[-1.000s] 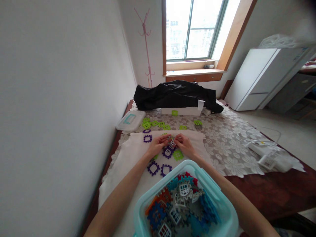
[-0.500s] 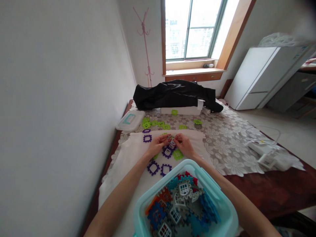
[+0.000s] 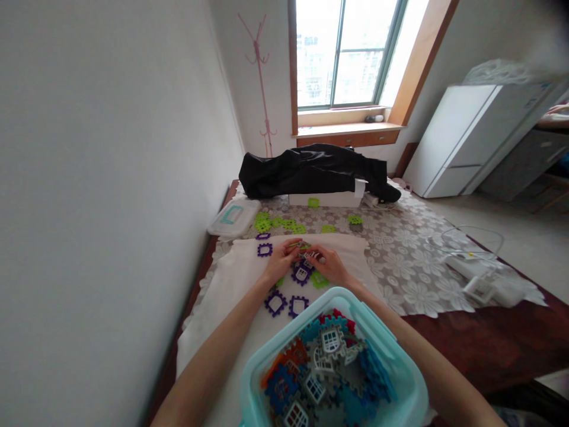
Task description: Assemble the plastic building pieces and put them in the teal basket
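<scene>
Now held: a small cluster of interlocking plastic pieces (image 3: 310, 255), raised between both hands above a white fabric sheet (image 3: 237, 279); a white window frame shows in it, but the other parts are too small to tell.
Left hand (image 3: 281, 261): clenched, fingertips pinching the cluster's left side.
Right hand (image 3: 329, 265): clenched, fingertips pinching the cluster's right side.
Just below the hands: a purple square piece with a white window (image 3: 301, 274), beside a lime-green square piece (image 3: 319, 280).
Nearer the person: two purple square frames (image 3: 275, 303) lying just apart on the sheet.
Left of the hands: two smaller purple frames (image 3: 264, 249).
Foreground: an aqua plastic tub (image 3: 342, 292), between the forearms, heaped with red, orange, blue, grey and white pieces.
Far end: lime-green pieces (image 3: 263, 222) scattered over a white lace cloth (image 3: 400, 267), beside a clear lidded box with aqua trim (image 3: 233, 217).
Behind them: a black garment (image 3: 311, 172) lying on a long white box (image 3: 324, 200).
</scene>
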Demonstrator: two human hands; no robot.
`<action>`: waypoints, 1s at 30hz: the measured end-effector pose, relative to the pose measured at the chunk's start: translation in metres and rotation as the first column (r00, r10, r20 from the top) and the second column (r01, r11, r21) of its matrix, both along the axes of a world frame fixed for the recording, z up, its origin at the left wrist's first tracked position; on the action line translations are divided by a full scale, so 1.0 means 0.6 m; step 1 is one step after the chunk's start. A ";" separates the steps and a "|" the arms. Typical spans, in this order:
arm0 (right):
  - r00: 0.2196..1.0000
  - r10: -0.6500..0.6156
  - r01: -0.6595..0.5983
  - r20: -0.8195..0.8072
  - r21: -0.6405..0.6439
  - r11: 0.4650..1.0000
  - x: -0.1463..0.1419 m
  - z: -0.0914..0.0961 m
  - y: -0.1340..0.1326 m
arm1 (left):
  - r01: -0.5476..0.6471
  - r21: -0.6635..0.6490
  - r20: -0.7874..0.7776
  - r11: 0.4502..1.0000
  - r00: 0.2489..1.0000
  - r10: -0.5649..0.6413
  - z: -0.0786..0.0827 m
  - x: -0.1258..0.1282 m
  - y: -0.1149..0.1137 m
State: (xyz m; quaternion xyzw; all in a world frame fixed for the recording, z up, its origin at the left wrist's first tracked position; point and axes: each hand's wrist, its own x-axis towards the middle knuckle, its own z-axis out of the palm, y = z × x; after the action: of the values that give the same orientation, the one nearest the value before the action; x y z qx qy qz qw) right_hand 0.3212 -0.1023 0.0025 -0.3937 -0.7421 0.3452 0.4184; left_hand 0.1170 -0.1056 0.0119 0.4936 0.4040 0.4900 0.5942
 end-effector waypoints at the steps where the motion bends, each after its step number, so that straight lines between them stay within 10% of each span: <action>1: 1.000 0.009 -0.009 0.009 0.013 1.000 -0.001 0.001 -0.002 | -0.005 0.002 0.006 1.000 1.000 0.005 0.000 0.000 0.000; 14: 0.980 -0.178 0.180 -0.089 0.013 0.984 0.003 -0.002 0.008 | -0.019 -0.016 -0.020 1.000 1.000 0.018 0.005 0.001 -0.003; 30: 0.999 -0.019 0.027 -0.048 0.175 0.984 0.006 -0.005 0.009 | 0.054 0.196 -0.306 0.979 0.952 0.009 0.005 0.005 -0.008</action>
State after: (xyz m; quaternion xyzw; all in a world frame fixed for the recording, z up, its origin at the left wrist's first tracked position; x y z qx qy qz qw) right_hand 0.3245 -0.0971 -0.0007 -0.3557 -0.7553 0.2827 0.4723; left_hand 0.1200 -0.1106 0.0147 0.6257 0.4333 0.4395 0.4771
